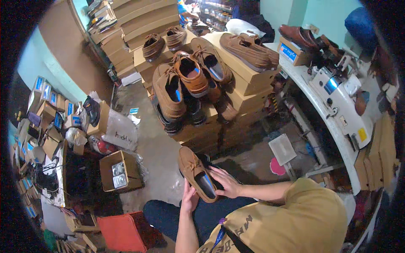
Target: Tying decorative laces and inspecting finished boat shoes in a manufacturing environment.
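Above my lap I hold a brown lace-up moccasin shoe (188, 162), its toe pointing away from me and its opening facing up. My left hand (188, 196) supports the shoe's left side near the heel. On the other side, my right hand (226, 182) lies with its fingers along the collar and heel. A blue and dark insole shows inside. Beyond my hands, several similar brown shoes (168, 93) rest on stacked cardboard boxes (244, 101), with a lighter tan leather shoe (190, 72) among them.
A white sewing machine (337, 101) stands on the table at right, near reddish-brown shoes (298, 37) on a box. An open carton (131, 182) sits on the floor at left, behind a red stool (122, 233). Shoe boxes (47, 110) clutter the far left.
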`<action>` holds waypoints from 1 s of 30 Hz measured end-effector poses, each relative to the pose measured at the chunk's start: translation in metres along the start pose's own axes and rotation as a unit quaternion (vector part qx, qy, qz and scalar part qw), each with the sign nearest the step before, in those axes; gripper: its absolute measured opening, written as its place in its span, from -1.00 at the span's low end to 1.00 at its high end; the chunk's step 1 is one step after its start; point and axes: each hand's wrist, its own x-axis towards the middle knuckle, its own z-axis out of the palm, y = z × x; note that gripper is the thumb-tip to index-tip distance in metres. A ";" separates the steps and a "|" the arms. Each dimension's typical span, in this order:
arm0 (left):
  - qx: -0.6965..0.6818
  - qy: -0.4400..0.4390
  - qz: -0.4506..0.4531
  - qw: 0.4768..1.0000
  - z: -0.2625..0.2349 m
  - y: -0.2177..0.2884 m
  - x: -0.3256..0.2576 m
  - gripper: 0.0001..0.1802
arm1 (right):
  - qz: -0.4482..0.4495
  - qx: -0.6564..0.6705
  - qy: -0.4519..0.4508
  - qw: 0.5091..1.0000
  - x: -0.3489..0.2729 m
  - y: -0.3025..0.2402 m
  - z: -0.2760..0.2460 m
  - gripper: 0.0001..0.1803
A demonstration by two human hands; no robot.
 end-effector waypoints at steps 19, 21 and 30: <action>-0.001 0.026 -0.018 1.000 0.013 0.007 -0.002 0.07 | 0.007 0.044 -0.019 0.999 0.006 -0.007 -0.015 0.00; -0.013 0.031 -0.025 0.999 0.014 0.006 -0.001 0.03 | -0.009 0.030 -0.017 0.999 0.002 0.000 -0.009 0.02; 0.111 0.046 0.101 0.988 0.014 -0.008 -0.005 -0.11 | -0.004 -0.040 -0.057 0.998 0.007 -0.008 -0.012 0.01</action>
